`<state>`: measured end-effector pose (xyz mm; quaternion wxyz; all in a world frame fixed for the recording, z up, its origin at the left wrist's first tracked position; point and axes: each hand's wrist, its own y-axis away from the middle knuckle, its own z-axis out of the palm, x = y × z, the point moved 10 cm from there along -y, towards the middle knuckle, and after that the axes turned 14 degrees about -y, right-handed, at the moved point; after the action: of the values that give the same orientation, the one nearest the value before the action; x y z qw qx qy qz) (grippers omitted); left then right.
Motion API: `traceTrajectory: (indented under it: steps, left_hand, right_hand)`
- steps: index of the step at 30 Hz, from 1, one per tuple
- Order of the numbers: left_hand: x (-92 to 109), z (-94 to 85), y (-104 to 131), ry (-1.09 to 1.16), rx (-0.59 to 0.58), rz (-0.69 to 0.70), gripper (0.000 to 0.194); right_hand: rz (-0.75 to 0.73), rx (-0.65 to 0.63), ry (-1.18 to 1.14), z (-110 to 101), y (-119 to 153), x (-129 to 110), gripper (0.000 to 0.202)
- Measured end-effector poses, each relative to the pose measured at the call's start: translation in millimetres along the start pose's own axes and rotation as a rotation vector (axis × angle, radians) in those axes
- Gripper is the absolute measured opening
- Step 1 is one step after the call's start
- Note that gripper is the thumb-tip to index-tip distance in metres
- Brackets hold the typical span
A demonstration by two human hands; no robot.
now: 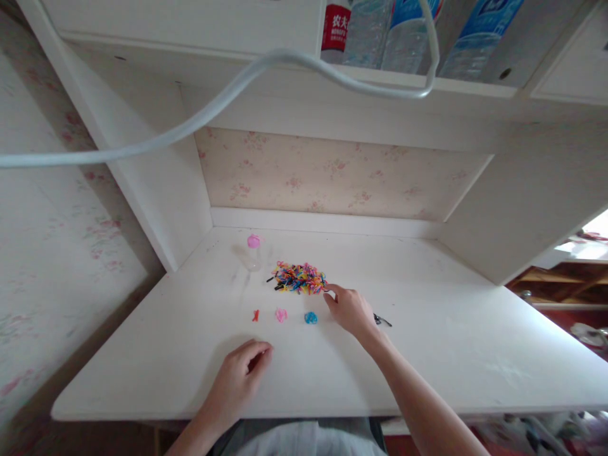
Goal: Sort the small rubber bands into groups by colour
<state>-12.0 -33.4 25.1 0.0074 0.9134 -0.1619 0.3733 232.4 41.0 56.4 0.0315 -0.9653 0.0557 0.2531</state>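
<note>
On the desk (427, 329), multicoloured bands (299, 277) lie tangled, right hand (327, 292) touching, hold unclear, left hand (244, 370) loosely clenched.

From my remote view: white desk (451, 342), broad pale top, front corner rounded at left. White panels rise at both sides, an upper shelf (190, 31) spanning between them. I make out plastic bottles (365, 31) on it — one red label, others blue. The recessed back panel (313, 174) carries cream paper with small pink flowers. Far left, the wall (38, 253) has a similar floral print — paler, partly shadowed. A thick white cable (280, 58) curves across the upper view. At right I see bright light (599, 225) past the side panel, brown wooden shelving (546, 283) below it, reddish surface lower down.
</note>
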Motion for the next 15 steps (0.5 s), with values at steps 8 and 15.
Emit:
traceTrajectory:
  steps: [8, 15]
  left_hand:
    - [7, -4.0, 2, 0.047, -0.010, 0.040, 0.026]
    - [9, -7.7, 3, 0.029, -0.001, 0.069, 0.027]
  right_hand:
    - [0.016, -0.070, 0.165, 25, -30, -1, 0.034]
    - [-0.014, -0.085, 0.185, 32, -34, -4, 0.033]
